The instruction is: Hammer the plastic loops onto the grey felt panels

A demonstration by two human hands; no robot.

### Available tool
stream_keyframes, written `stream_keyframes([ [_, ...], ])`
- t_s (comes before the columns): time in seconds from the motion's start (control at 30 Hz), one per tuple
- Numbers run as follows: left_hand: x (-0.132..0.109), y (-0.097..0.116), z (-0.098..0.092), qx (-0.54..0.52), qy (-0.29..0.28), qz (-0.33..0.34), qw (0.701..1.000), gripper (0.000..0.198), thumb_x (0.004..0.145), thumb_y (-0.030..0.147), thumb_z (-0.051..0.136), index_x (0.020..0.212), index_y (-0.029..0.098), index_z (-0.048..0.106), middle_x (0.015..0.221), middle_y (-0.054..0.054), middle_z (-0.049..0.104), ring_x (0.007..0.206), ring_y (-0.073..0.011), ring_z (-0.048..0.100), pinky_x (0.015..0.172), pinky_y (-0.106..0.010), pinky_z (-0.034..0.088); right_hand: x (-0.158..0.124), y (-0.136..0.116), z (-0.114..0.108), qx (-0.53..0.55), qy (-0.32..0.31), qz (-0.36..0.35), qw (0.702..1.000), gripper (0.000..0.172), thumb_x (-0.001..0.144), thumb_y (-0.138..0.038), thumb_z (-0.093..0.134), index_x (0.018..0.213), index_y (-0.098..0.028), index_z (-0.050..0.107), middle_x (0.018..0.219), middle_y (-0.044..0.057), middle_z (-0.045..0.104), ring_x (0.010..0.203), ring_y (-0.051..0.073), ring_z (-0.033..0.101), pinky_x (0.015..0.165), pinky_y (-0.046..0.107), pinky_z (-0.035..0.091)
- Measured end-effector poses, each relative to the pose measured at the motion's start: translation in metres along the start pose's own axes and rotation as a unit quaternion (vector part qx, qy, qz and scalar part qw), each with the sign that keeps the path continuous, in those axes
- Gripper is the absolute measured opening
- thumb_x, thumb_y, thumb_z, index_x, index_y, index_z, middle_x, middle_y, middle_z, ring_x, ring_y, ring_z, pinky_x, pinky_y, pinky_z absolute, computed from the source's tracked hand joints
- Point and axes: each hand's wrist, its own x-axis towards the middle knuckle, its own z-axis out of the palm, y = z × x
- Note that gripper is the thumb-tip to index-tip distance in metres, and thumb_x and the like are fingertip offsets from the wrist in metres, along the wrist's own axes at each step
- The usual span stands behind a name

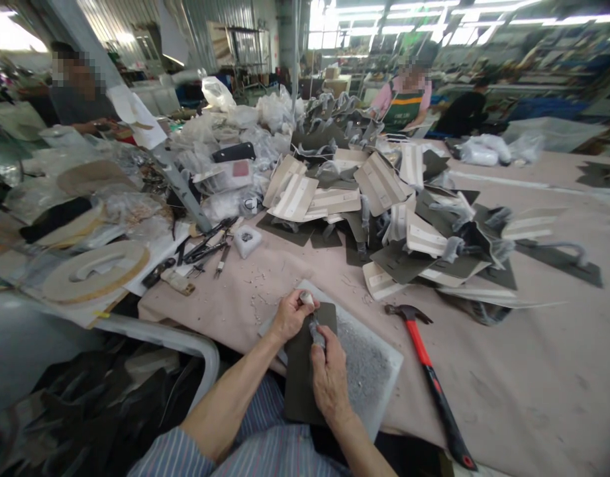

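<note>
Two hands are working in the head view over a grey slab. The left hand is pinching a small white-ended piece; the right hand is gripping the plastic-wrapped handle of a dark panel, which is lying across the slab. Right of the slab a hammer is resting; beyond the slab, pale-lined panels are lying heaped.

Bright light strips upper right; glare top left; distance soft; edges stretched, blurred.

Handle half-hidden; far shelves blurry
</note>
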Motion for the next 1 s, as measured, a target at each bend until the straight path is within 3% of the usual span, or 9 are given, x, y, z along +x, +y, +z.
stream_keyframes([
  [0.17,0.0,0.0,-0.001,0.007,-0.014,0.01,1.0,0.027,0.076,0.034,0.075,0.092,0.015,0.063,0.086,-0.006,0.074,0.083,-0.0198,0.07,0.082,-0.03,0.055,0.002,0.003,-0.026,0.025,0.015,0.055,0.998,0.04,0.099,-0.043,0.038,0.127,-0.019,0.052,0.126,0.013,0.059,0.116,0.026,0.055,0.1,0.045,0.042],
  [0.33,-0.001,0.004,-0.001,0.029,-0.014,0.012,0.999,0.026,0.076,0.034,0.075,0.091,0.015,0.064,0.086,-0.006,0.074,0.083,-0.0203,0.07,0.082,-0.031,0.055,0.01,0.037,-0.081,-0.135,0.126,0.045,0.982,0.046,0.095,-0.05,0.041,0.12,-0.014,0.055,0.114,0.017,0.061,0.108,0.032,0.056,0.096,0.049,0.043],
  [0.47,-0.001,0.004,0.0,0.033,-0.008,0.009,0.999,0.027,0.076,0.036,0.075,0.089,0.016,0.064,0.085,-0.006,0.074,0.083,-0.0204,0.07,0.081,-0.03,0.054,0.009,0.069,-0.129,-0.357,0.155,0.027,0.921,0.053,0.091,-0.051,0.04,0.116,-0.008,0.058,0.11,0.022,0.061,0.101,0.036,0.056,0.09,0.05,0.044],
  [0.57,-0.001,0.003,0.0,0.044,-0.014,0.012,0.999,0.023,0.077,0.034,0.073,0.089,0.016,0.065,0.086,-0.005,0.073,0.083,-0.0202,0.069,0.08,-0.029,0.053,0.004,0.084,-0.152,-0.482,0.114,0.072,0.866,0.052,0.09,-0.048,0.039,0.115,-0.007,0.058,0.104,0.024,0.061,0.092,0.037,0.058,0.079,0.047,0.046],
  [0.67,-0.002,0.002,0.001,0.081,-0.014,0.031,0.996,0.014,0.078,0.025,0.068,0.089,0.017,0.065,0.087,-0.005,0.074,0.083,-0.0191,0.068,0.078,-0.027,0.052,0.006,0.094,-0.167,-0.511,0.062,0.116,0.849,0.046,0.089,-0.043,0.039,0.112,-0.009,0.06,0.094,0.022,0.061,0.083,0.035,0.06,0.071,0.045,0.045],
  [0.73,-0.004,0.001,0.002,0.112,-0.009,0.046,0.993,0.013,0.077,0.02,0.065,0.09,0.017,0.065,0.086,-0.004,0.073,0.08,-0.0182,0.067,0.075,-0.026,0.051,0.013,0.096,-0.176,-0.454,0.034,0.187,0.871,0.033,0.084,-0.04,0.044,0.097,-0.015,0.062,0.081,0.017,0.06,0.074,0.033,0.059,0.065,0.044,0.044],
  [0.83,-0.006,0.001,0.003,0.149,-0.017,0.068,0.986,0.013,0.076,0.017,0.063,0.089,0.018,0.066,0.084,-0.003,0.072,0.078,-0.0178,0.065,0.073,-0.025,0.05,0.031,0.088,-0.189,-0.162,-0.031,0.326,0.931,0.014,0.074,-0.037,0.053,0.074,-0.023,0.053,0.063,0.006,0.051,0.057,0.025,0.052,0.054,0.038,0.042],
  [0.93,-0.008,0.002,0.003,0.18,-0.038,0.087,0.979,0.013,0.077,0.016,0.062,0.089,0.018,0.067,0.084,-0.003,0.071,0.078,-0.0183,0.065,0.073,-0.025,0.049,0.047,0.057,-0.19,0.102,-0.092,0.361,0.922,0.019,0.068,-0.038,0.058,0.07,-0.024,0.045,0.063,0.001,0.047,0.049,0.016,0.044,0.047,0.03,0.039],
  [1.0,-0.009,0.002,0.003,0.197,-0.045,0.103,0.974,0.014,0.078,0.015,0.061,0.09,0.019,0.067,0.085,-0.003,0.072,0.079,-0.0186,0.065,0.073,-0.026,0.049,0.051,0.026,-0.181,0.169,-0.08,0.354,0.916,0.023,0.069,-0.041,0.059,0.073,-0.025,0.043,0.063,-0.002,0.045,0.046,0.012,0.039,0.043,0.026,0.035],
])
